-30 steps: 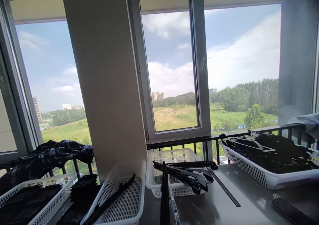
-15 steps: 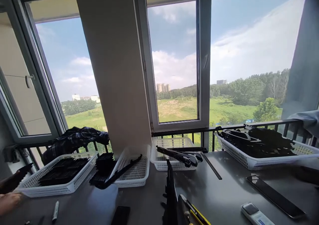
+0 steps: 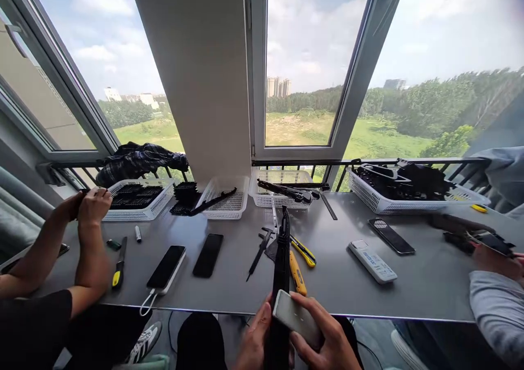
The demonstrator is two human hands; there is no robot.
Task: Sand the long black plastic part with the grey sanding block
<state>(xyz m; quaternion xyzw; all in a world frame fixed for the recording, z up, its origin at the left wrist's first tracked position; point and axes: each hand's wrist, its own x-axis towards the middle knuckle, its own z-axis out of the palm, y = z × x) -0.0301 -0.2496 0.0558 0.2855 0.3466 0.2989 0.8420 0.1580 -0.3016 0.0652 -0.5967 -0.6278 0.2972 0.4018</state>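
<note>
My left hand (image 3: 254, 337) is closed around the lower end of a long black plastic strip (image 3: 281, 266), which stands out away from me over the table edge. My right hand (image 3: 327, 334) grips a light grey rounded device (image 3: 298, 318), its face against or very near the strip's right side; contact is hard to tell. Beyond my hands on the table lie an orange-handled tool (image 3: 297, 274), a yellow utility knife (image 3: 303, 251) and a dark caliper (image 3: 260, 254).
White baskets (image 3: 235, 212) line the window side, some with black parts. Phones (image 3: 208, 255), a white handheld device (image 3: 373, 262) and a black-and-yellow knife (image 3: 119, 266) lie on the grey table (image 3: 327, 299). Co-workers' hands (image 3: 93, 203) are at left and right.
My view has tipped downward, bringing both my hands, the grey device and the table's front edge into sight. The left co-worker's hands now show beside the basket.
</note>
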